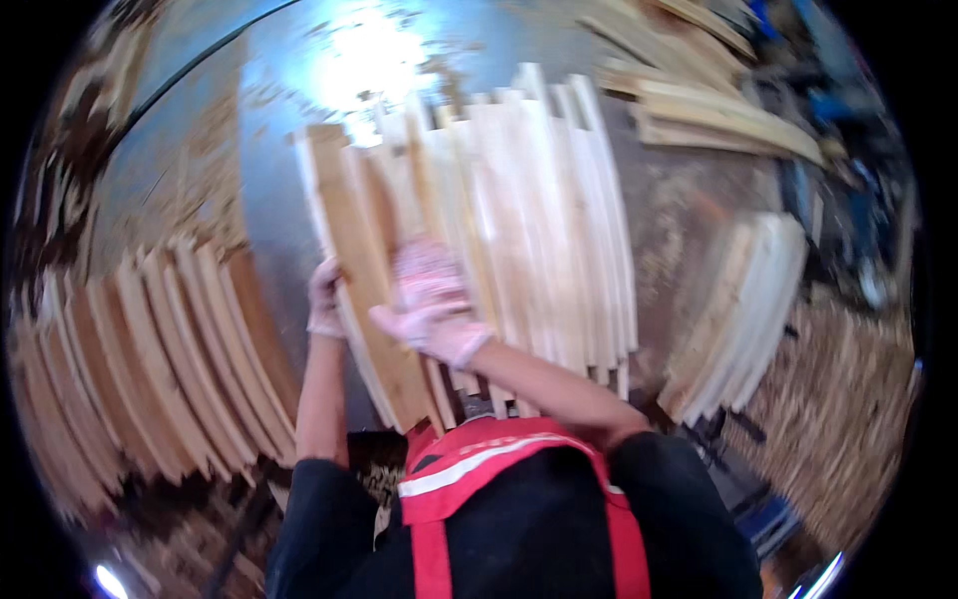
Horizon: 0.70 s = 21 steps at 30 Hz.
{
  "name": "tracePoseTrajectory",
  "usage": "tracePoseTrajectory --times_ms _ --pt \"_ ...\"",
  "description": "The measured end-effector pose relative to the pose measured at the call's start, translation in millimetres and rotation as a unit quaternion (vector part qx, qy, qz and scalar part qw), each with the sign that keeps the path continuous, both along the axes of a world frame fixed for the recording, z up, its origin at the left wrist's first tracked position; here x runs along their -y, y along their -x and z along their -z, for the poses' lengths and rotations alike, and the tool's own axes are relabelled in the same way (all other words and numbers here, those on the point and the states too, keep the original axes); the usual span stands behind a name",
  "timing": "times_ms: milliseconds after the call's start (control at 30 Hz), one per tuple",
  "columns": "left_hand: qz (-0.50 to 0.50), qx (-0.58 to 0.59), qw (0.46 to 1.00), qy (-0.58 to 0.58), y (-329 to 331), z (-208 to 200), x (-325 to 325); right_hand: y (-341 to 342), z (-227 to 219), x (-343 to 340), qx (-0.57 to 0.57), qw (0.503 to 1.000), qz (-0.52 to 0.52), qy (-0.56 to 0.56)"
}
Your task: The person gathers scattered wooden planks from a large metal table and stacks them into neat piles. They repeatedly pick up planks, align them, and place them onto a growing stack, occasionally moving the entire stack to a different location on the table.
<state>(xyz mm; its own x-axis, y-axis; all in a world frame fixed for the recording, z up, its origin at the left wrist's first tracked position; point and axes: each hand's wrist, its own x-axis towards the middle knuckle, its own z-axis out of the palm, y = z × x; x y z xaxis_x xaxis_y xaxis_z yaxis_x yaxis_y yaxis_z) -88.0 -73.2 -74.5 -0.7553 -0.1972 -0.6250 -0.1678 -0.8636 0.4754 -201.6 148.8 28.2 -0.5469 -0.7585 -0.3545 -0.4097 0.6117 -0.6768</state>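
Both my hands wear pinkish-white knit gloves. My left hand [325, 299] is closed on the left edge of a wide brown wooden board [361, 255], the leftmost one of a row. My right hand [435, 307], slightly blurred, reaches across from the right with its thumb stretched out and its fingers spread over the boards just beside that one. Whether its palm touches the wood I cannot tell. To its right lie several pale wooden strips [534, 220] side by side, their ends uneven.
A row of brown boards [170, 349] stands at the left. Loose planks [709, 110] lie at the far right, and a short pale stack [743, 309] sits nearer. Sawdust [205, 160] covers parts of the metal table [269, 200]. More stacked wood [838, 389] is at the right edge.
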Motion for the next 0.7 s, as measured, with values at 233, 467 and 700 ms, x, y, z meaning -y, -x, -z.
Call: tracePoseTrajectory --times_ms 233,467,700 --pt "-0.003 -0.065 0.997 -0.038 1 -16 9 -48 -18 31 0.069 0.929 0.259 0.254" --pt "0.121 0.107 0.978 0.135 36 -48 -13 61 -82 -92 0.061 0.755 0.35 0.551" --pt "0.21 0.126 0.941 0.231 75 -76 -51 163 -51 -426 -0.226 0.924 0.277 -0.136"
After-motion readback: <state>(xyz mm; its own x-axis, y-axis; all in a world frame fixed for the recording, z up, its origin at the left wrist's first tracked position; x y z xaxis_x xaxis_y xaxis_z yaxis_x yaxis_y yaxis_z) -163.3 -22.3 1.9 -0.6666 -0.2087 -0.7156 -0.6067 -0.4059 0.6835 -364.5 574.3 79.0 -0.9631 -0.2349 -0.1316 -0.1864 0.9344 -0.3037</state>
